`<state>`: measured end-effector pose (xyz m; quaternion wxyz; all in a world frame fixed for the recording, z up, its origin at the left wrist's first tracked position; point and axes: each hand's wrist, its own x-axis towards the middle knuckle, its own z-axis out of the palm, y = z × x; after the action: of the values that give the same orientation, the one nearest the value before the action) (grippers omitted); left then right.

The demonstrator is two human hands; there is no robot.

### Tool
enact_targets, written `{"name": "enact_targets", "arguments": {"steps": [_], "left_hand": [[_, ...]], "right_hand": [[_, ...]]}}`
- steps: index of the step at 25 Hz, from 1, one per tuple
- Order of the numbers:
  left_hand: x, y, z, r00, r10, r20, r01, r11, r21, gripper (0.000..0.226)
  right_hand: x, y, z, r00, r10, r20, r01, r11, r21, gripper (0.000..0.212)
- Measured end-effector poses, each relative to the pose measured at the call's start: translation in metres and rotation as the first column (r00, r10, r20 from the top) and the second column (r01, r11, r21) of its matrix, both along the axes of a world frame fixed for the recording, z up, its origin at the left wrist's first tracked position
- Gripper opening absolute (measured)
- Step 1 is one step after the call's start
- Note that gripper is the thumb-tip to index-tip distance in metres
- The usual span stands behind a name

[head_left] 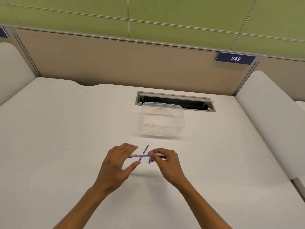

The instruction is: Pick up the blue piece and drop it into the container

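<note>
A white pen with blue print [143, 155] is held level just above the white desk [66, 129]. My right hand [165, 160] pinches its right end between thumb and fingers. A thin blue stick [144, 152] lies crosswise under or behind the pen, and a short blue piece [149, 160] shows near my right fingertips. My left hand [118, 164] hovers at the pen's left end, fingers spread and relaxed, thumb below the pen; I cannot tell whether it touches the pen.
A clear plastic tub [162, 120] stands on the desk beyond my hands. Behind it is an open cable slot [175, 101] in the desk. A beige partition [115, 60] with a "249" label [235, 58] closes off the back.
</note>
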<state>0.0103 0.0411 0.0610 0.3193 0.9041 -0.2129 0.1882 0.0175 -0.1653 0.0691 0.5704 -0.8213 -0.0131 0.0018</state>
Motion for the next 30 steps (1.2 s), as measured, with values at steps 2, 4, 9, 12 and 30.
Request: {"name": "enact_targets", "arguments": {"steps": [2, 4, 9, 12, 30], "left_hand": [[0.003, -0.002, 0.001, 0.999, -0.032, -0.019, 0.032, 0.999, 0.021, 0.041], [0.006, 0.000, -0.001, 0.999, -0.026, -0.028, 0.027, 0.999, 0.041, 0.041], [0.008, 0.015, -0.011, 0.997, 0.045, -0.063, -0.041, 0.997, 0.072, 0.036], [0.008, 0.031, -0.020, 0.987, 0.116, -0.110, -0.105, 0.989, 0.105, 0.038], [0.007, 0.060, -0.042, 0.911, 0.321, -0.260, -0.309, 0.947, 0.086, 0.012]], "right_hand": [[-0.001, 0.005, -0.003, 0.999, 0.042, -0.031, -0.042, 0.999, 0.009, 0.016], [-0.002, 0.010, -0.005, 0.992, 0.091, -0.081, -0.089, 0.996, 0.030, 0.018], [0.013, 0.009, -0.010, 0.992, 0.059, -0.116, -0.069, 0.995, -0.076, 0.035], [0.031, 0.004, -0.012, 0.998, 0.063, -0.030, -0.070, 0.935, -0.347, 0.018], [0.099, 0.018, -0.047, 0.725, 0.683, -0.090, -0.250, 0.139, -0.958, 0.015]]}}
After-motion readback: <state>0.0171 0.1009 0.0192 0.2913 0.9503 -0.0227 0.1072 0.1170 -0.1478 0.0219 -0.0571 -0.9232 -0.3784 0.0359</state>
